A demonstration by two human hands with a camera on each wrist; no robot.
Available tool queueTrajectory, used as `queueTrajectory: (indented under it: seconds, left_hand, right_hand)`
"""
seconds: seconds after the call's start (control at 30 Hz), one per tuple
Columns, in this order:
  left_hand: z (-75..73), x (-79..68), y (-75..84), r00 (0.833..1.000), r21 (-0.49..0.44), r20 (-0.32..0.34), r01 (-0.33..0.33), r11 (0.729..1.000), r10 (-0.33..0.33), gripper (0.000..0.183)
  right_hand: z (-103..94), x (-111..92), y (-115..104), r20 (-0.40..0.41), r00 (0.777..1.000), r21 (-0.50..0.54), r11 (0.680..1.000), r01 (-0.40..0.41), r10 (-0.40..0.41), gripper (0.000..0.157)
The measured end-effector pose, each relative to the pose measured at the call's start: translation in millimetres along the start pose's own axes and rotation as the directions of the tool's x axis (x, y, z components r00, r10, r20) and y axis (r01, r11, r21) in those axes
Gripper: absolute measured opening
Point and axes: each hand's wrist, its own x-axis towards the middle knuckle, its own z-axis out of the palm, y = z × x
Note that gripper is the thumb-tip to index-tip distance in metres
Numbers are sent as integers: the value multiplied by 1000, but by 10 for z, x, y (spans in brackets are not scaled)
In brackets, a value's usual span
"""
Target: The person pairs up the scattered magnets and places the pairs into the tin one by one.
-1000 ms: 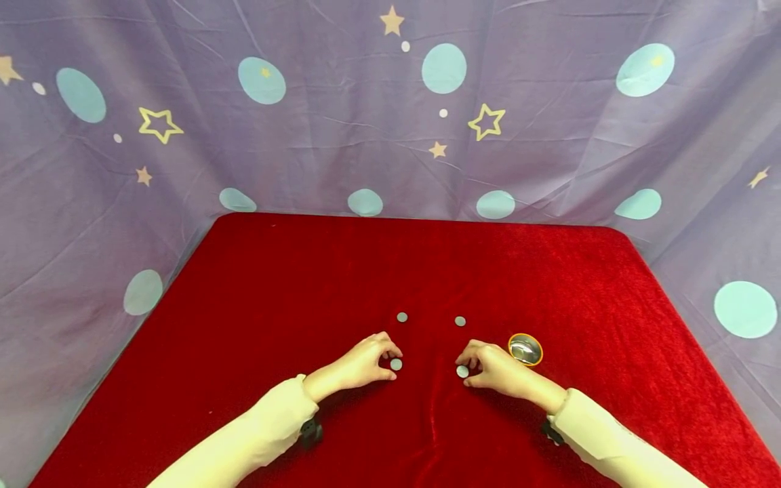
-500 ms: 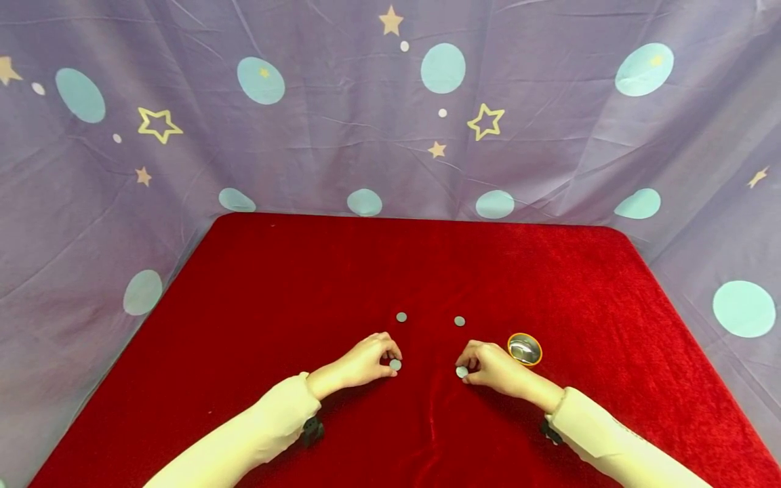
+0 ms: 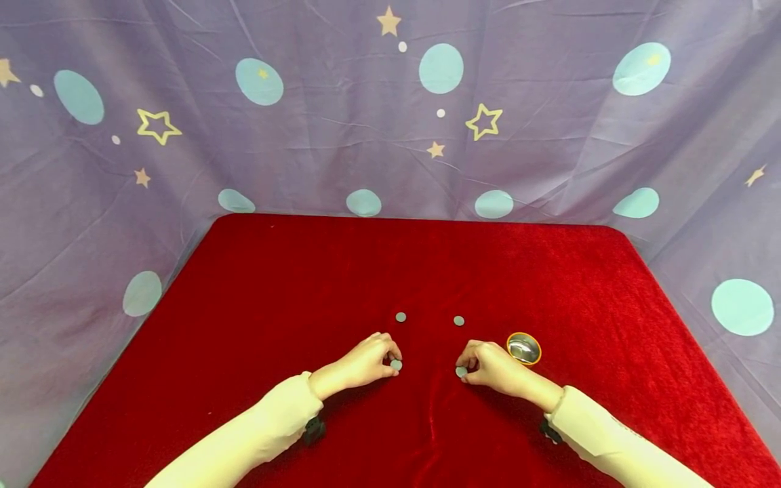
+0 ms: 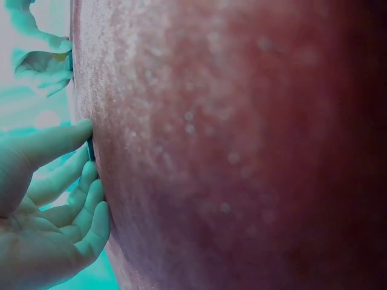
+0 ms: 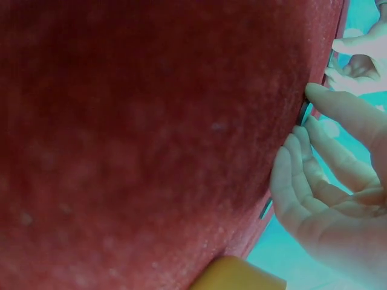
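My left hand (image 3: 369, 360) pinches a small flat grey disc (image 3: 396, 364) between thumb and fingertips, low over the red cloth. In the left wrist view this disc (image 4: 91, 149) shows edge-on, with the thumb at one end and a finger at the other. Mirroring it, my right hand (image 3: 497, 368) pinches a second such disc (image 3: 461, 372); the right wrist view has that disc (image 5: 305, 113) between thumb and forefinger. Beyond the hands, two more discs lie flat, one on the left (image 3: 401, 317) and one on the right (image 3: 459, 320).
Just behind the right hand stands a small shiny metal bowl with an orange-yellow rim (image 3: 539, 357); its yellow outside (image 5: 239, 277) shows in the right wrist view. Red velvet cloth (image 3: 342, 271) covers the table. A purple curtain (image 3: 329, 156) with stars and dots encloses the back and sides.
Both hands have stayed almost in place. Thumb and fingers have drawn in slightly on the two near discs. The far discs and the bowl have not moved.
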Motion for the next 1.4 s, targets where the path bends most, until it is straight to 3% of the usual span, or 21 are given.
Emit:
queueTrajectory:
  seconds: [1.4]
  left_hand:
    - [113, 248, 189, 1000, -24, 15, -26, 999, 26, 13]
  right_hand:
    - [93, 282, -163, 48, 999, 13, 1000, -13, 13, 10]
